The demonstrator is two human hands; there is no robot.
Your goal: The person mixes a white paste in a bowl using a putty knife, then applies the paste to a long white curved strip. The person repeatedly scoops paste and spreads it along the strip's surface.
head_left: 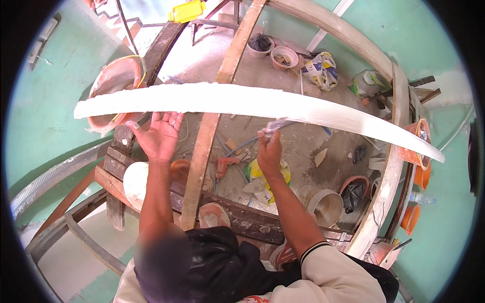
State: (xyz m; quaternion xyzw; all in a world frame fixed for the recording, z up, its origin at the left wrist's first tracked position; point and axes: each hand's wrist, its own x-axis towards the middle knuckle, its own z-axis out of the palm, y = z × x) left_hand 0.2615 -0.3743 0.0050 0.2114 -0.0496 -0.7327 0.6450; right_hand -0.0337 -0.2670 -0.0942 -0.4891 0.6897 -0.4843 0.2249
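A long, slightly curved white strip (227,99), which looks plaster-coated, spans the view in front of me from left to right. My left hand (162,141) is open, palm up and fingers spread, with its fingertips at or just under the strip's lower edge. Whether they bear its weight, I cannot tell. Farther right, my right hand (270,151) is closed near the same edge. It grips a small, whitish, crumpled-looking thing (276,124), too unclear to name. Behind the strip's left end stands an orange bucket (133,62), its inside smeared with pale material.
Wooden scaffold beams surround me, one plank (201,166) crossing between my hands. A white hard hat (135,184) sits left of my forearm. On the floor below lie a red power tool (226,164), cables, bags and several buckets. A yellow container (186,11) rests at the top.
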